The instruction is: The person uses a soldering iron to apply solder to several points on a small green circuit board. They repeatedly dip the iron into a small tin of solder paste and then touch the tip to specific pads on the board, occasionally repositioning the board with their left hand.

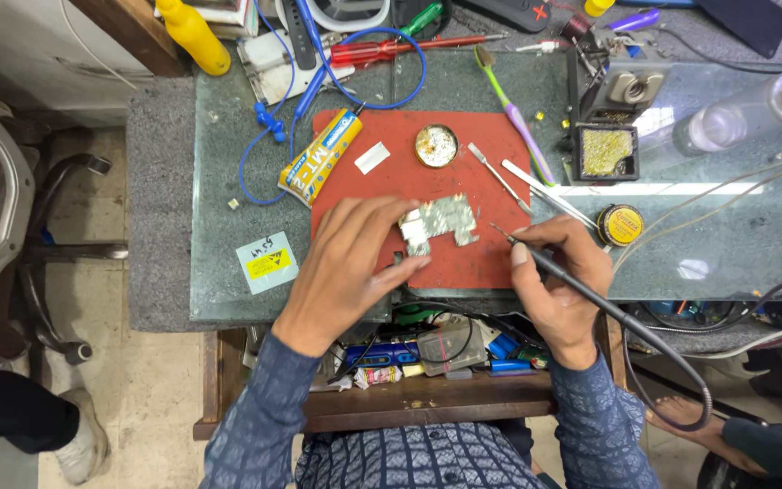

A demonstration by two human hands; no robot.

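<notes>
a person sits at a glass-topped workbench [228,226], seen from above. near the bench's front edge lies a red work mat [463,263], and on it, toward its front edge, a small circuit board [441,220] covered with silvery metal shields. the left hand [355,263] rests flat on the mat, fingers spread and loose, with fingertips pressing the board's left edge to pin it down; it does not grasp the board. the right hand [558,276] pinches a slim black soldering iron [581,285] like a pen, its tip just beside the board's right edge, its cable trailing off the front right of the bench. the board looks thin, light, stiff and fragile, likely to slide on the mat; it is best held by its bare edges, away from the shields. behind the board sit a round flux tin [436,146], metal tweezers [498,177] and a yellow glue tube [321,158].
</notes>
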